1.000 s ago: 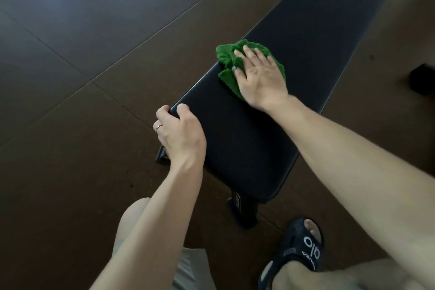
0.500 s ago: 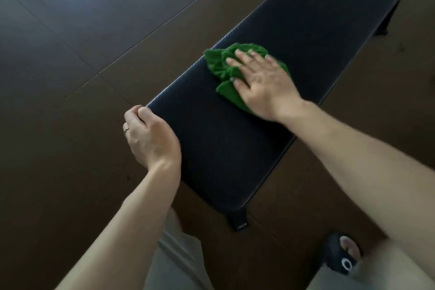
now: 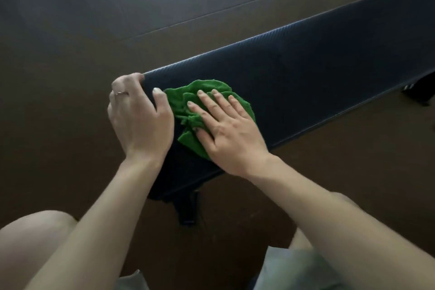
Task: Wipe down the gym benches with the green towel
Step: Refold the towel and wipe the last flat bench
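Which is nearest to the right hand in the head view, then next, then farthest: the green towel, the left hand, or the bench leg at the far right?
From the right hand:
1. green towel: directly under its flat fingers and palm.
2. left hand: just to the left, gripping the bench end.
3. bench leg: far right, under the bench's other end.

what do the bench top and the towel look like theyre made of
Bench top: probably padded vinyl or faux leather, matte black, judging by the fine woven-looking grain and soft sheen along its rounded edge. Green towel: likely terry or microfibre cloth; it looks fuzzy and bunches into soft folds under the right hand.
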A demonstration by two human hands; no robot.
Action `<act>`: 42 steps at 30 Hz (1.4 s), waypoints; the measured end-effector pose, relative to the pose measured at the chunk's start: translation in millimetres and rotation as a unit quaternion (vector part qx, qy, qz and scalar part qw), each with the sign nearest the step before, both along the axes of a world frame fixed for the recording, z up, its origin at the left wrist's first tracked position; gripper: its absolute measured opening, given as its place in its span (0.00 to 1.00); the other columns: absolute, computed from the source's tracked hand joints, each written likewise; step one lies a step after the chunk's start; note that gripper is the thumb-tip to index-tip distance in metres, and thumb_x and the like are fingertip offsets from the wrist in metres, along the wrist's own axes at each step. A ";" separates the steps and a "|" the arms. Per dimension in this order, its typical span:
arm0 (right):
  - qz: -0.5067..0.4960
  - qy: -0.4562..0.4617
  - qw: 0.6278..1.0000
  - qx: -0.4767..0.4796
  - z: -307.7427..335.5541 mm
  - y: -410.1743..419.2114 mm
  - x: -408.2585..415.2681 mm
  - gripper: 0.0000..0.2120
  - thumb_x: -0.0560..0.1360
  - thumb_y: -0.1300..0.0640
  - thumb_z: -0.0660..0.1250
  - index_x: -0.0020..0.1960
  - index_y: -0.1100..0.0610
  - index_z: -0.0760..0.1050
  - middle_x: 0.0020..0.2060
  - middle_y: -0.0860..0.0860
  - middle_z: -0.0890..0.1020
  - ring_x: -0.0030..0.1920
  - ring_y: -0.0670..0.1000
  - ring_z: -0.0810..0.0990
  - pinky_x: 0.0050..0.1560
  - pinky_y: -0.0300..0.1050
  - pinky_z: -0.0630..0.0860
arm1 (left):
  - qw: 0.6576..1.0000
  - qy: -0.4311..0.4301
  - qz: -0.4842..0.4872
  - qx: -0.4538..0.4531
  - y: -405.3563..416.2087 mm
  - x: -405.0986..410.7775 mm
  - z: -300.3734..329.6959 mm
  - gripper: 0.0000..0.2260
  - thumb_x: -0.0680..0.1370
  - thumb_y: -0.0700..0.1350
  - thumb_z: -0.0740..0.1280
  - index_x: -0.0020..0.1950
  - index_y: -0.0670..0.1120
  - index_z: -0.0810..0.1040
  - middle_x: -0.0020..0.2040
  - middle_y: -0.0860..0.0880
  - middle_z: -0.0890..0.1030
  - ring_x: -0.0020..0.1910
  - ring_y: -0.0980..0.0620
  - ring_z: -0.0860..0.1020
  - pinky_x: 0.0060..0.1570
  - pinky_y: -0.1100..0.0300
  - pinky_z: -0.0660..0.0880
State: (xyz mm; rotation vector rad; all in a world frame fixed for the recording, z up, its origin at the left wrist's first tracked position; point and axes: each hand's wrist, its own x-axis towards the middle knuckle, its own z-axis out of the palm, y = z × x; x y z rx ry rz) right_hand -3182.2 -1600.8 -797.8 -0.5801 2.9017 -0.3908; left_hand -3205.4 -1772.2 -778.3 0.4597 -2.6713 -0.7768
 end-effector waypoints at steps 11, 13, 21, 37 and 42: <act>-0.182 0.010 0.982 0.039 -2.1 128.6 -81.2 0.29 0.86 0.41 0.45 0.85 0.48 0.49 0.85 0.50 0.50 0.85 0.53 0.46 0.83 0.54 0.41 | 0.962 0.006 -0.161 -0.219 88.2 68.0 -34.5 0.17 0.81 0.50 0.61 0.65 0.42 0.74 0.63 0.41 0.77 0.61 0.41 0.76 0.71 0.43 0.67; -0.166 0.023 0.985 0.033 -1.7 103.9 -58.5 0.30 0.86 0.41 0.44 0.85 0.49 0.50 0.85 0.51 0.51 0.85 0.56 0.48 0.83 0.56 0.42 | 0.962 0.000 -0.164 -0.219 92.4 66.9 -34.6 0.17 0.81 0.49 0.60 0.66 0.42 0.75 0.64 0.41 0.76 0.62 0.41 0.76 0.73 0.43 0.65; -0.041 0.025 0.999 -0.001 -5.3 98.4 -16.7 0.29 0.84 0.40 0.46 0.84 0.45 0.54 0.84 0.49 0.55 0.84 0.53 0.50 0.84 0.54 0.44 | 0.955 -0.015 -0.182 -0.234 93.1 64.9 -32.0 0.17 0.81 0.47 0.60 0.67 0.42 0.74 0.65 0.41 0.75 0.64 0.40 0.74 0.75 0.42 0.64; -0.246 0.045 0.968 0.017 -10.6 49.6 6.3 0.29 0.85 0.41 0.45 0.85 0.47 0.55 0.84 0.51 0.56 0.84 0.57 0.50 0.83 0.59 0.46 | 0.950 0.009 -0.230 -0.213 88.5 63.6 -39.0 0.19 0.84 0.45 0.59 0.74 0.42 0.71 0.72 0.41 0.73 0.72 0.41 0.71 0.78 0.41 0.59; -0.226 0.048 0.973 0.008 -11.9 59.0 5.8 0.29 0.85 0.41 0.45 0.84 0.45 0.56 0.84 0.50 0.57 0.84 0.55 0.52 0.83 0.57 0.47 | 0.950 0.007 -0.242 -0.195 88.7 62.4 -37.1 0.18 0.84 0.44 0.60 0.73 0.42 0.71 0.71 0.42 0.73 0.72 0.42 0.71 0.78 0.42 0.59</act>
